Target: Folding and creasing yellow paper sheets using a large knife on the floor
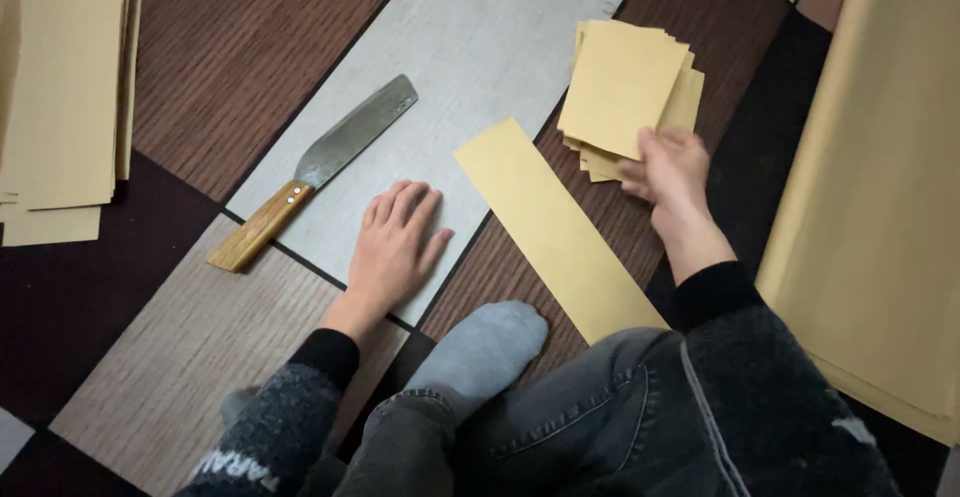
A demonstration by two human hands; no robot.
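Seated on the patterned floor (230,47), I rest my left hand (395,242) flat near a wooden-handled knife (315,169), while my right hand (670,169) grips a stack of cut yellow sheets (625,82) beside a long yellow paper strip (555,227).

Wore a dark, fuzzy knit sweater flecked with grey, ending in plain black ribbed cuffs at both wrists. Carried pale lettering low on the left sleeve. Had on faded grey-black jeans with visible seams and stitching at a pocket. Showed one light grey-blue sock (488,349). Left hand (393,247) and right hand (668,169) bare, without gloves.
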